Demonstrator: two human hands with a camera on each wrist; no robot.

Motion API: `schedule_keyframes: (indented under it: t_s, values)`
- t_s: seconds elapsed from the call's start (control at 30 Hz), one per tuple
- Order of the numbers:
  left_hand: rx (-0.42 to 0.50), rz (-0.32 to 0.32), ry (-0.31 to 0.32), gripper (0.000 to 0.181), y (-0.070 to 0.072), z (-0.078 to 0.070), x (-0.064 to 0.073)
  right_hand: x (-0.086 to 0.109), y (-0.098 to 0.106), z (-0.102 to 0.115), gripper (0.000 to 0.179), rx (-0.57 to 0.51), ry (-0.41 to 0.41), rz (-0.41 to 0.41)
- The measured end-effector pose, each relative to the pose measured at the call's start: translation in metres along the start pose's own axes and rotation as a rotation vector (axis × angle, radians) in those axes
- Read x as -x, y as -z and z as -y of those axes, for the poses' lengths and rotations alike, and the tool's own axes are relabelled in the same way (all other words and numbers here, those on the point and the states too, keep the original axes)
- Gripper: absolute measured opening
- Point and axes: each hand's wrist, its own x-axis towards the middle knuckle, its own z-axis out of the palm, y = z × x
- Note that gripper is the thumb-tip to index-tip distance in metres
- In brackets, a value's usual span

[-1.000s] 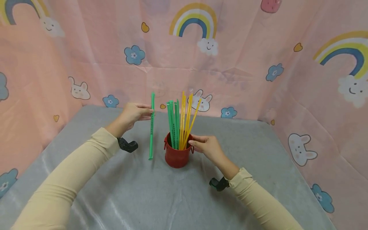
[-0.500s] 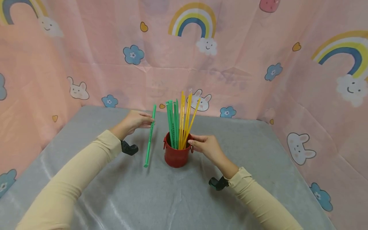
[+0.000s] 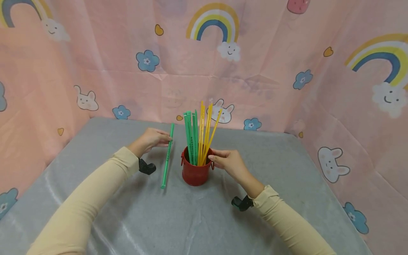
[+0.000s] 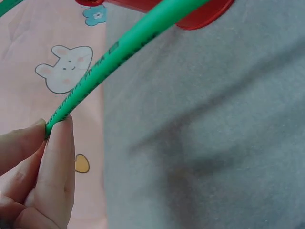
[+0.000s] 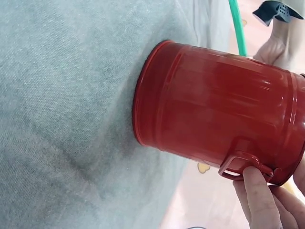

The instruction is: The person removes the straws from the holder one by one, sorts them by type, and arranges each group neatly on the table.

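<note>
My left hand [image 3: 150, 140] pinches a long green wrapped straw [image 3: 166, 163] between thumb and fingertips, left of a small red bucket [image 3: 195, 175]. The straw slants, its lower end nearer to me; the left wrist view shows dark print along its wrapper [image 4: 102, 67]. With my right hand [image 3: 233, 165] I grip the bucket's right side, thumb at the rim. In the right wrist view a finger rests on its small side handle [image 5: 238, 164]. Several green straws [image 3: 191, 136] stand upright on the bucket's left side, and several yellow straws [image 3: 205, 136] lean on its right; their lower ends are hidden.
A grey cloth [image 3: 197, 219] covers the table under the bucket. Pink fabric [image 3: 178, 85] printed with rainbows, rabbits and flowers hangs behind and on both sides. Dark camera mounts are strapped below both wrists.
My left hand has come down and slightly right with the green straw, which has tilted from near upright, its lower end toward me. My right hand and the bucket have stayed put.
</note>
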Motion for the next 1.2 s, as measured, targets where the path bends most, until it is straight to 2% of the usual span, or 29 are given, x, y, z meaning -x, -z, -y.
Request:
schedule_keyframes:
  t_s: [0.5,0.8,1.2]
  values:
    - [-0.047,0.003,0.084,0.035,-0.006,0.020,-0.005,0.000,0.001,-0.002,0.040,0.002,0.013,-0.001]
    - [-0.040,0.009,0.102,0.039,-0.008,0.033,-0.010,0.000,0.000,-0.003,0.039,-0.017,0.012,0.000]
    - [-0.059,-0.010,0.123,0.036,-0.012,0.037,-0.012,0.000,0.001,-0.003,0.040,-0.023,0.017,0.005]
